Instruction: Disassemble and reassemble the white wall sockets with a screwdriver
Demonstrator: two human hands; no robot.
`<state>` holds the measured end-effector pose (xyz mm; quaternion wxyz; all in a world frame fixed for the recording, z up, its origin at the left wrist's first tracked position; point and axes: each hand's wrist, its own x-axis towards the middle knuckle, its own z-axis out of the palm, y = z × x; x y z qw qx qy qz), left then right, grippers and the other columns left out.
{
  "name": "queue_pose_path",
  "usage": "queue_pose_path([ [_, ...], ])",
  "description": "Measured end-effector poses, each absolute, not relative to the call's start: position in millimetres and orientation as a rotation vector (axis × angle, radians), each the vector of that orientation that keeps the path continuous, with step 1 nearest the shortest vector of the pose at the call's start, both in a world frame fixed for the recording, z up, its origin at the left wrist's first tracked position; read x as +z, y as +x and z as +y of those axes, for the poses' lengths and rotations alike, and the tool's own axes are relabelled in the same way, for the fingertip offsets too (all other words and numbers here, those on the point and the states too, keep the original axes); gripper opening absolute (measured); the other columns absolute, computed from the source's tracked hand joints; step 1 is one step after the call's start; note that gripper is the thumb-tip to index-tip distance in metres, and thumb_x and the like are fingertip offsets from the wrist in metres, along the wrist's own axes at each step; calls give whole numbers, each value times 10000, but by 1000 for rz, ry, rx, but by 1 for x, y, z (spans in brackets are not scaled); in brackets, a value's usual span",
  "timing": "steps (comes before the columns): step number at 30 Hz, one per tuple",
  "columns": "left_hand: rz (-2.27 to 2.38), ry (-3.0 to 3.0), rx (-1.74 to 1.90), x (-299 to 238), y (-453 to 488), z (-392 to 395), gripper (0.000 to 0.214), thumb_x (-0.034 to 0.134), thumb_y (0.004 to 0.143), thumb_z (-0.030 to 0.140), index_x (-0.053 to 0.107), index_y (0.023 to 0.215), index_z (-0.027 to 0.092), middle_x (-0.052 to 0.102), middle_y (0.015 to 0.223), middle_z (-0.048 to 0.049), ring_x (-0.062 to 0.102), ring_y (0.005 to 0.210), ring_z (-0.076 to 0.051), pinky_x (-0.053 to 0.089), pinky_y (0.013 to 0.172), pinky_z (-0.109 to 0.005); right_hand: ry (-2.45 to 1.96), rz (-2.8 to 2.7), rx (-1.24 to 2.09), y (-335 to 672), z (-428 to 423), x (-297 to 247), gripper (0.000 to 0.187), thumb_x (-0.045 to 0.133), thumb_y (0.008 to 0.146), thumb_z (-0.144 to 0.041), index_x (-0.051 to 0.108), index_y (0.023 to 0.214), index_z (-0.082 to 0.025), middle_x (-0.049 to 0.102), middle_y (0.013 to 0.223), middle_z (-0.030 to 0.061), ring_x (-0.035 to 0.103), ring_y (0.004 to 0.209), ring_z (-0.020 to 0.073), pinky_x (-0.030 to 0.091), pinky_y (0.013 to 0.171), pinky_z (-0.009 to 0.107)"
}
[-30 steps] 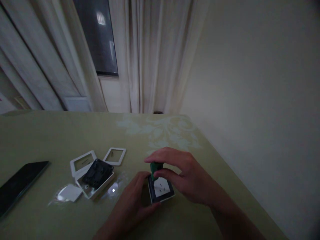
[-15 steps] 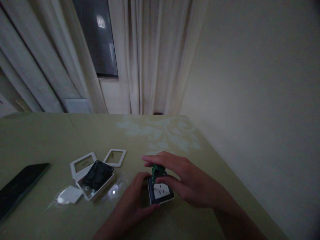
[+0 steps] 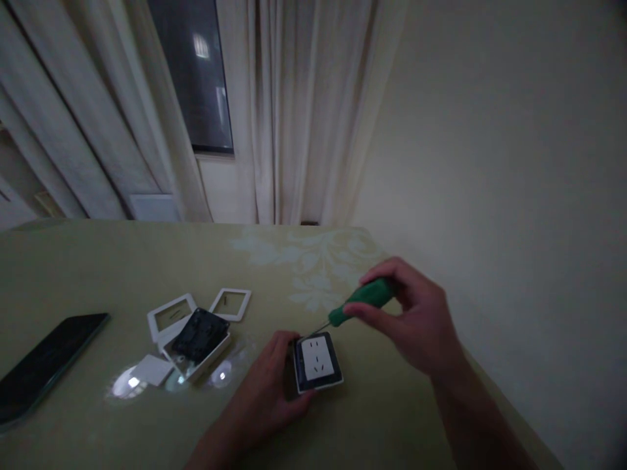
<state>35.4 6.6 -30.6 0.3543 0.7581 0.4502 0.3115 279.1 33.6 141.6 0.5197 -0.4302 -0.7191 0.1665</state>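
Note:
My left hand (image 3: 272, 385) grips a wall socket (image 3: 318, 359) by its left side, thumb at the near edge and fingers at the far left corner. The socket has a white slotted face in a dark surround, on a white base. In my right hand (image 3: 416, 313) is a screwdriver (image 3: 367, 299) with a green handle, held between thumb and fingers. It leans low to the right, and its thin shaft reaches the socket's far left corner. Whether the tip touches a screw there is too small to tell.
Left of my hands lies a white box (image 3: 208, 360) with a dark socket part (image 3: 200, 334) tilted in it. Two white frames (image 3: 232, 320) (image 3: 171, 318) with small screws inside lie behind. A white plate (image 3: 153, 370) sits nearby; a dark phone (image 3: 49, 359) is at far left.
My right hand has swung right and back, so the screwdriver went from near upright over the socket to a low slant. My left hand keeps its hold on the socket.

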Motion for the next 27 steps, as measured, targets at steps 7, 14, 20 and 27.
queue_pose_path([
  [7,1161,1986,751,-29,41,7,784,891,758,292,551,1464,324,635,1474,-125,657,1338,-377,552,1149,-541,-1175,-956,1015,303,54,70,705,1090,478,-525,517,750,-216,772,791,25,771,681,197,622,655,292],
  [14,1202,2009,757,-37,39,8,782,877,789,290,539,1493,346,631,1498,-121,657,1344,-355,560,1139,-502,-1209,-824,1260,289,31,4,687,992,594,-672,529,847,-232,774,792,25,731,577,190,574,565,291],
  [20,1304,2081,871,-47,36,7,792,830,855,567,515,1539,320,644,1527,-168,684,1328,-403,591,1093,-557,-1179,-773,1304,292,28,1,627,941,674,-667,551,915,-240,789,847,30,712,590,182,518,560,273],
  [27,1907,2178,625,13,24,59,360,468,1079,480,709,1210,247,807,1165,-81,790,1032,-263,630,904,-375,-1188,-734,1295,296,33,-6,587,904,679,-683,599,864,-217,767,750,16,616,528,131,427,517,236],
])
